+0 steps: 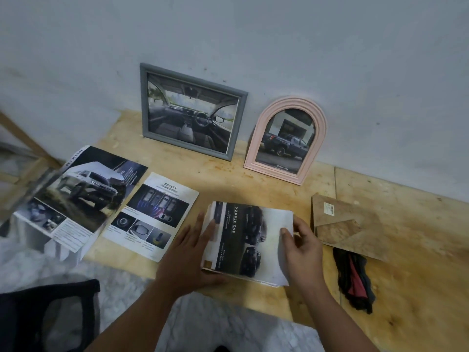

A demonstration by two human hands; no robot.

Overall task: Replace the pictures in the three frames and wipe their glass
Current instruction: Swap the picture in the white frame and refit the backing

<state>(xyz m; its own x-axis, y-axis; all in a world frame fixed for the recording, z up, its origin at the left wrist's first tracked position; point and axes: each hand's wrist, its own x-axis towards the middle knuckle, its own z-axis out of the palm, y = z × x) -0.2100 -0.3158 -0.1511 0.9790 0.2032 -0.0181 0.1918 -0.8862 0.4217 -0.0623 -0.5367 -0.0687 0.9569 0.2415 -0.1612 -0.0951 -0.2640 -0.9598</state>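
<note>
Lying flat on the wooden counter (228,179) just in front of the person is a car brochure page (250,241) headed "DOUBLE CAP" or "DOUBLE CAB", which seems to sit on top of a thin stack or a frame; its edges are too blurred to tell which. The left hand (189,252) rests on the page's left edge with fingers straight and spread, while the right hand (302,246) curls its fingers round the page's right edge. Squaring the sheet probably calls for steady pressure from the flat palm while the other side is nudged, so the paper does not crease. Against the wall behind stand a grey rectangular frame (191,111) showing a car interior and a pink arched frame (288,141) showing a pickup, with "TOYOTA" printed at the bottom. To the left lie a sheet titled "SAFETY" (152,215) and a larger brochure spread (76,196) marked "DOUBLE CAB", hanging partly over the counter's edge. To the right lies a brown backing board (352,224) bearing a barcode sticker, and a dark cloth with red in it (354,280) lies just below the board, ready for wiping.
</note>
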